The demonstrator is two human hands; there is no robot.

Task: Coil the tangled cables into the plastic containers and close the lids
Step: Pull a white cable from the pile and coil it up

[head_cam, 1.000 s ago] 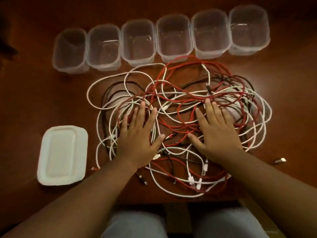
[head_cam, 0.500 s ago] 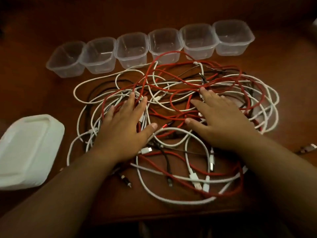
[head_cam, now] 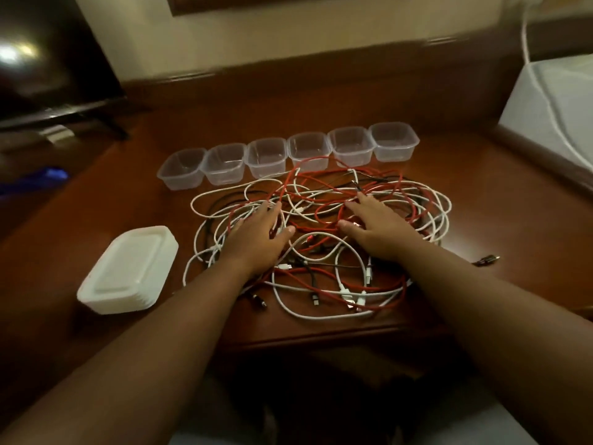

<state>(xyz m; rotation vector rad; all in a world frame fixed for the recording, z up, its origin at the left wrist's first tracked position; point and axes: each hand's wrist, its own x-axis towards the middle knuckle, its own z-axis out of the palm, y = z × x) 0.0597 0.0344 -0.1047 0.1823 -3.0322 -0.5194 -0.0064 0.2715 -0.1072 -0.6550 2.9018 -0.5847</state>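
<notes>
A tangle of white, red and black cables [head_cam: 324, 268] sprawls over the middle of the brown wooden table [head_cam: 497, 226]. My left hand [head_cam: 256, 239] lies flat on its left part with fingers spread. My right hand [head_cam: 378, 226] lies flat on its right part, fingers straight. Neither hand grips a cable. Behind the tangle stands a row of several clear plastic containers [head_cam: 308, 152], all open and holding nothing. A stack of white lids [head_cam: 128, 271] sits at the left near the table's front edge.
A dark screen [head_cam: 48, 65] stands at the back left. A white appliance [head_cam: 555, 104] with a white cord sits at the right. A loose plug [head_cam: 486, 260] lies right of my right forearm. The table's front edge runs just below the tangle.
The camera has tilted up and back, so more of the room shows. Both hands stay flat on the cables in about the same places.
</notes>
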